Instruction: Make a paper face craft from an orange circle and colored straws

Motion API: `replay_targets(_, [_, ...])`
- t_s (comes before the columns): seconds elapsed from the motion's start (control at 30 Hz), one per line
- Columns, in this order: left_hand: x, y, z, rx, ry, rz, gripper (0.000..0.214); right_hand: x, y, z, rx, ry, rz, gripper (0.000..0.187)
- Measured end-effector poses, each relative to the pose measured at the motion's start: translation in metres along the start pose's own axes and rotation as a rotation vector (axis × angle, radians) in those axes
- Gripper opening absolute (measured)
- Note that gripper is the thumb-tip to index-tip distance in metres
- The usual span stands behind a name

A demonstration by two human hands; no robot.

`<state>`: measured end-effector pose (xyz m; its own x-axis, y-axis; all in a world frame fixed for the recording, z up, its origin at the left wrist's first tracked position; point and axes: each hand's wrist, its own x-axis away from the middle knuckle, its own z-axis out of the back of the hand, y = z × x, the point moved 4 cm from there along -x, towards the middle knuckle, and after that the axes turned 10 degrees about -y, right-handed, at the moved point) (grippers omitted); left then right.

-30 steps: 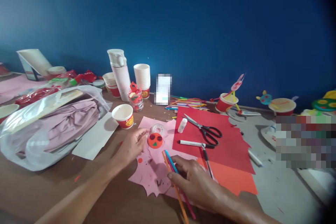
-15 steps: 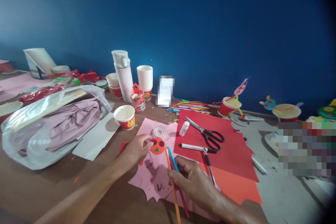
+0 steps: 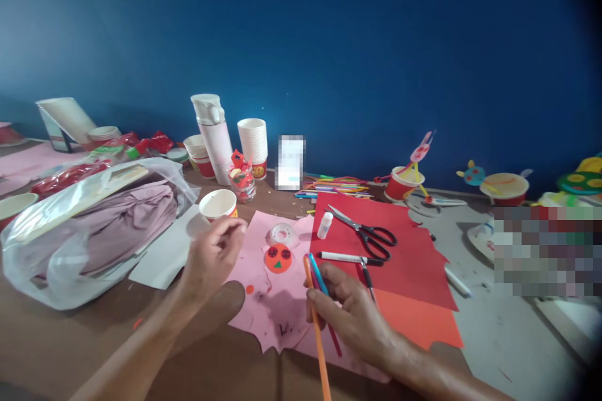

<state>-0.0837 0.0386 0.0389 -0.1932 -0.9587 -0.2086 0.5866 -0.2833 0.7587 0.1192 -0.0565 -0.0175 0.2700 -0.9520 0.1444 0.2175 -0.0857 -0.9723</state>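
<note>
My right hand (image 3: 350, 310) is closed round a few thin coloured straws; an orange straw (image 3: 320, 351) points down toward me, beside a blue straw (image 3: 318, 274) and a magenta one. My left hand (image 3: 211, 257) is raised in front of a paper cup (image 3: 217, 203), fingers curled toward the thumb; anything inside them is hidden. Between the hands, on pink paper (image 3: 263, 326) with a jagged edge, lies an orange paper disc (image 3: 278, 259) with two dark eyes and a green triangle. A tape roll (image 3: 281, 235) touches its upper side. A small orange dot (image 3: 249, 289) lies nearer me.
Black-handled scissors (image 3: 371, 235), a glue bottle (image 3: 325, 225) and a marker (image 3: 348, 258) lie on red paper (image 3: 414, 276). Behind are loose straws (image 3: 333, 187), stacked cups (image 3: 253, 144) and a white flask (image 3: 214, 138). A plastic bag (image 3: 94, 232) lies left, decorated cups (image 3: 404, 185) right.
My left hand has drawn back leftward and up from the orange disc, to the paper cup. The right hand still holds the straws, a little changed in angle. The view has shifted slightly.
</note>
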Motion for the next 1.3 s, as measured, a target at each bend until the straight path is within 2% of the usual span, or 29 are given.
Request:
replay_targets(0.07, [0.004,0.000,0.004,0.074,0.018,0.000,0.019,-0.001,-0.001,-0.002,-0.054,-0.002,0.001,0.022])
replay_targets(0.1, [0.007,0.000,0.001,0.144,-0.027,0.025,0.020,-0.002,-0.001,-0.004,-0.090,-0.012,0.003,0.021])
replay_targets(0.27, [0.023,0.002,-0.043,0.572,-0.509,0.156,0.030,-0.008,-0.008,-0.023,-0.269,-0.067,0.027,0.019])
replay_targets(0.33, [0.030,0.001,-0.058,0.667,-0.620,0.230,0.029,-0.009,-0.009,-0.029,-0.310,-0.081,0.042,0.019])
replay_targets(0.4, [0.035,0.001,-0.067,0.725,-0.667,0.284,0.024,-0.010,-0.009,-0.033,-0.334,-0.093,0.036,0.018])
replay_targets(0.6, [0.040,0.008,-0.071,0.790,-0.636,0.310,0.015,-0.007,0.002,-0.039,-0.310,-0.102,-0.061,0.010])
replay_targets(0.73, [0.044,0.008,-0.071,0.818,-0.608,0.346,0.020,-0.005,0.009,-0.041,-0.264,-0.093,-0.078,0.016])
replay_targets(0.87, [0.046,0.005,-0.074,0.955,-0.644,0.393,0.026,-0.006,0.012,-0.044,-0.317,-0.121,-0.071,0.027])
replay_targets(1.0, [0.046,0.007,-0.075,1.047,-0.713,0.388,0.026,-0.006,0.012,-0.045,-0.364,-0.135,-0.037,0.028])
replay_targets(1.17, [0.048,0.008,-0.077,0.935,-0.734,0.376,0.022,-0.006,0.007,-0.044,-0.395,-0.132,0.003,0.019])
replay_targets(1.3, [0.048,0.009,-0.076,0.851,-0.707,0.280,0.017,-0.005,0.005,-0.044,-0.414,-0.116,0.019,0.012])
